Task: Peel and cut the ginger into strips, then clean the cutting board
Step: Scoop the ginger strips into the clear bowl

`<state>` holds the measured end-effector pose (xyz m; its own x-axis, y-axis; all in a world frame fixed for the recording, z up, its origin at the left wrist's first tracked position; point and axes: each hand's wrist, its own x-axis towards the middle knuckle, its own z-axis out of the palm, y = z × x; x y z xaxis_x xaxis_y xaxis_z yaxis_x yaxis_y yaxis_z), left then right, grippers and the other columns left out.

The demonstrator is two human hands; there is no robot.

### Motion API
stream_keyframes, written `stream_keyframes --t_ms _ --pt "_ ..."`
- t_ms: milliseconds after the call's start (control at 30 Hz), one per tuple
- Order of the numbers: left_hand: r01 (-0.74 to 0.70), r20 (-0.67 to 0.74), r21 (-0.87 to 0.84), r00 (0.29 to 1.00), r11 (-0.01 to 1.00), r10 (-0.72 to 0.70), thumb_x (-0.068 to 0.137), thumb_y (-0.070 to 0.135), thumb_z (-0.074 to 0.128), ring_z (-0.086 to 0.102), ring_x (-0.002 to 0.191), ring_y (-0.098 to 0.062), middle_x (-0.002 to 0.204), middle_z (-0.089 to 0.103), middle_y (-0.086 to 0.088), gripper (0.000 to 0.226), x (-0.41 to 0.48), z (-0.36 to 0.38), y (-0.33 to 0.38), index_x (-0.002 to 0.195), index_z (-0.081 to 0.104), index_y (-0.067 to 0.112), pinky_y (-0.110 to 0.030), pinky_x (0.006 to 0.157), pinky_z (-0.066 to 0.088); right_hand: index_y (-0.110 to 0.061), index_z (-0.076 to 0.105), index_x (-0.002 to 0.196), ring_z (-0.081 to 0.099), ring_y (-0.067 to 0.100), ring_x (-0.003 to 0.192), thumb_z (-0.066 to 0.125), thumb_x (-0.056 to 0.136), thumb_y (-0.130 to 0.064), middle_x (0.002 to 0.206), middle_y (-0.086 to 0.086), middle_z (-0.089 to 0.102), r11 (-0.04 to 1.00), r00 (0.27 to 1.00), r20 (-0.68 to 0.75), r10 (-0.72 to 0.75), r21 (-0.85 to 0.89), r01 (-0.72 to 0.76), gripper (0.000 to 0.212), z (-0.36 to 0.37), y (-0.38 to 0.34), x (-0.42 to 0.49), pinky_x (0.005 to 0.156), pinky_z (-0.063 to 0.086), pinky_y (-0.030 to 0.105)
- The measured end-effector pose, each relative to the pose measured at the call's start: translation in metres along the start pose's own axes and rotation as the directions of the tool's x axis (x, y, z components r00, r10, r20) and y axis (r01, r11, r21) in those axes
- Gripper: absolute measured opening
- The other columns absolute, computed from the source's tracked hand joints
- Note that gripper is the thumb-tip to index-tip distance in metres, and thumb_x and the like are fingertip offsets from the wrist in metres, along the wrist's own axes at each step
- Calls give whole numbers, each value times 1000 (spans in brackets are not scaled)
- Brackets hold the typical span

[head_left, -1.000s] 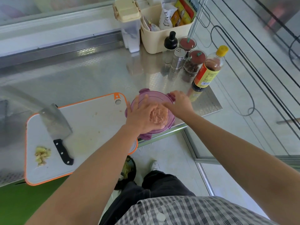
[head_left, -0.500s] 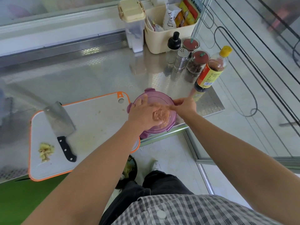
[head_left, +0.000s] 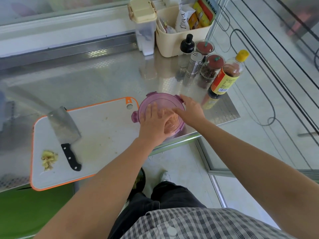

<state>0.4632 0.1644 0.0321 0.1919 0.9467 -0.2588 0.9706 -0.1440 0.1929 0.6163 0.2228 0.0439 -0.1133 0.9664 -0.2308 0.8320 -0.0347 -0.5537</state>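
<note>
A small, ragged pile of pale ginger (head_left: 49,159) lies at the near left corner of the board (head_left: 103,131), just beside the handle of the cleaver (head_left: 64,125). The cleaver lies flat on the board, probably set down so that both hands are free. At the board's right end stands a round purple tub (head_left: 160,101) with its lid on. Something orange-pink shows through the lid, but I cannot tell whether it is the cut strips. The left hand (head_left: 153,123) lies flat on the lid with its fingers straight and spread, apparently pressing the lid down to seat it. The right hand (head_left: 192,112) reaches over the right rim, its fingers nearly straight, and touches the lid beside a clip without visibly gripping anything. Board and tub sit on the steel counter (head_left: 86,78), with a sauce bottle (head_left: 226,78) near.
</note>
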Motion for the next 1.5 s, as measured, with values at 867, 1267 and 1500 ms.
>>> stream_keyframes --t_ms 867,1267,1500 --pt "-7 1 -67 1000 998 7 83 59 59 -5 146 -30 160 -1 -7 75 -8 0 3 147 21 46 -53 116 5 -13 60 121 61 21 98 70 82 -43 117 4 63 999 999 34 28 -33 -27 50 -22 22 2 87 49 35" --pt "-149 134 -135 977 980 167 65 53 80 -11 148 -23 161 -5 -2 91 3 -12 -4 141 35 33 -50 115 -6 -11 71 109 63 19 97 67 87 -31 104 7 71 990 994 89 65 121 -76 30 -3 19 9 77 41 21" --pt "-132 174 -13 976 991 133 66 59 75 -22 144 -34 160 -15 -6 87 6 -22 -8 141 31 49 -57 114 -11 -7 72 94 63 27 87 60 91 -35 88 10 70 980 983 38 178 83 -181 30 4 17 5 72 50 31"
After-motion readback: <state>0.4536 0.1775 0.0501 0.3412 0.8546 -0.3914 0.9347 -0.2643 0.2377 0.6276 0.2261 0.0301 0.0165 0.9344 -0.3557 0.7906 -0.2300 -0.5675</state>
